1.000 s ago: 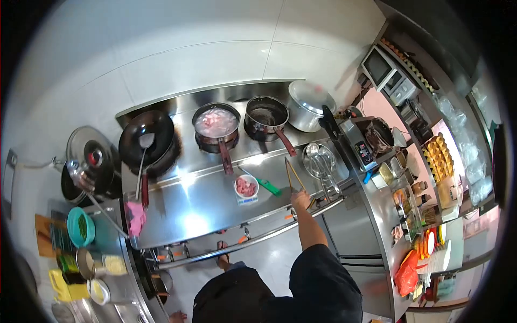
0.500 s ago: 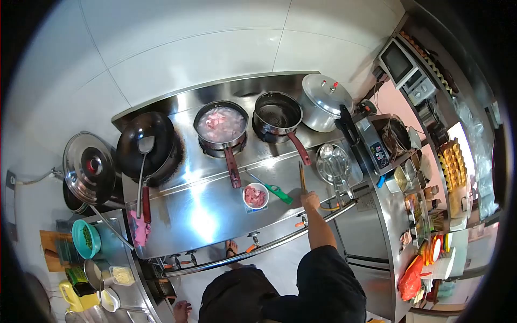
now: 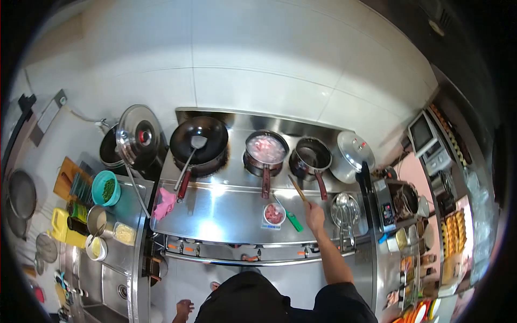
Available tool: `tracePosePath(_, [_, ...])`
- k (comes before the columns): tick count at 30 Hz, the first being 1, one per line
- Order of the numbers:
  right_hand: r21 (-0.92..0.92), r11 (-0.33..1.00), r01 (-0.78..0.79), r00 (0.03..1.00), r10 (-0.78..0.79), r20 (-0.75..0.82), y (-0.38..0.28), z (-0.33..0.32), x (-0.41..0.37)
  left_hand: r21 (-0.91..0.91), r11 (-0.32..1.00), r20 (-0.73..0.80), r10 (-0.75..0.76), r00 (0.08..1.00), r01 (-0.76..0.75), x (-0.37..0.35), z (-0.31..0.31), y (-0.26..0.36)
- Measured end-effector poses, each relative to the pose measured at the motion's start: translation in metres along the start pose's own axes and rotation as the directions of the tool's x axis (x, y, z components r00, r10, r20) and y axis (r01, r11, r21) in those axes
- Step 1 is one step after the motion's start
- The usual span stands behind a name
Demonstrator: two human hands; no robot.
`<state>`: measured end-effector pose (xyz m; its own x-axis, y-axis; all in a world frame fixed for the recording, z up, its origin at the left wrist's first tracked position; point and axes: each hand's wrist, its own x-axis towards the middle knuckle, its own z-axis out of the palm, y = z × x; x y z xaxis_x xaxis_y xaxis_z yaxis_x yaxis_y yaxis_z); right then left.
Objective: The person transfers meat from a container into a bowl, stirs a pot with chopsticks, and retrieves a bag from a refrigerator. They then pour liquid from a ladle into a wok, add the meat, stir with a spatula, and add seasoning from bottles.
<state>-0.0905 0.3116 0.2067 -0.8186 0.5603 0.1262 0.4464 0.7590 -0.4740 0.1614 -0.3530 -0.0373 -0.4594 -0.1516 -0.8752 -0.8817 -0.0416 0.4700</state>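
Note:
My right hand (image 3: 315,215) grips a pair of wooden chopsticks (image 3: 297,189), their tips pointing up and left toward the gap between two saucepans. The left saucepan (image 3: 265,181) holds pale meat in cloudy, foamy liquid. Beside it, a dark saucepan (image 3: 321,185) shows no food inside. Below the tips, a small white bowl (image 3: 274,214) of raw pink meat stands on the steel counter, next to a green-handled tool (image 3: 293,220) with a thin rod. My left hand (image 3: 184,309) hangs low by my side, fingers loosely curled and apart, nothing visible in it.
At left stands a black wok (image 3: 199,134) with a spatula (image 3: 198,142) in it, near a pink cloth (image 3: 164,203). A pressure cooker (image 3: 350,156) and a steel bowl with ladles (image 3: 344,211) are at right. A steel rail (image 3: 258,262) runs along the front edge.
The view has swung, so the stove appears lower and further right, and the sink shows at left. My right hand has moved the chopsticks nearer the saucepans, tilting them leftward.

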Motion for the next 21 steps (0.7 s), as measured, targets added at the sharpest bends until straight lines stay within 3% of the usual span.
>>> tracePosePath(3, [0.003,0.988,0.154,0.988,-0.154,0.028,-0.061,0.015,0.094,-0.041,0.998,-0.086,-0.055,0.995,0.051,0.006,-0.001,-0.058])
tracePosePath(4, [-0.006,0.982,0.188,0.982,-0.188,0.013,-0.076,0.025,0.124,-0.138,0.990,-0.092,-0.027,0.995,0.014,0.000,0.006,-0.071])
tracePosePath(6, [-0.101,0.965,0.241,0.967,-0.230,0.108,-0.106,0.041,0.177,-0.313,0.948,-0.120,0.024,0.992,-0.061,-0.020,0.018,-0.089])
tracePosePath(7, [-0.135,0.955,0.264,0.959,-0.244,0.147,-0.119,0.049,0.198,-0.374,0.927,-0.171,-0.033,0.985,-0.034,-0.026,0.033,-0.092])
tracePosePath(10, [-0.223,0.921,0.320,0.925,-0.253,0.284,-0.149,0.066,0.249,-0.462,0.883,-0.210,-0.014,0.978,-0.087,-0.041,0.074,-0.097])
tracePosePath(11, [-0.250,0.909,0.334,0.911,-0.243,0.334,-0.156,0.071,0.260,-0.444,0.892,-0.256,-0.038,0.966,-0.083,-0.042,0.091,-0.096])
tracePosePath(14, [-0.279,0.860,0.427,0.869,-0.305,0.389,-0.180,0.061,0.275,-0.355,0.907,-0.240,0.144,0.960,-0.225,-0.030,0.120,-0.101])
tracePosePath(15, [-0.275,0.838,0.471,0.852,-0.351,0.390,-0.178,0.065,0.283,-0.217,0.940,-0.272,0.200,0.941,-0.263,-0.031,0.133,-0.101])
tracePosePath(19, [-0.281,0.732,0.620,0.761,-0.475,0.442,-0.157,0.068,0.311,-0.152,0.982,-0.270,0.072,0.960,-0.117,-0.098,0.183,-0.019])
tracePosePath(21, [-0.274,0.691,0.669,0.717,-0.503,0.483,-0.156,0.058,0.312,-0.294,0.946,-0.246,0.064,0.967,-0.137,-0.057,0.174,-0.042])
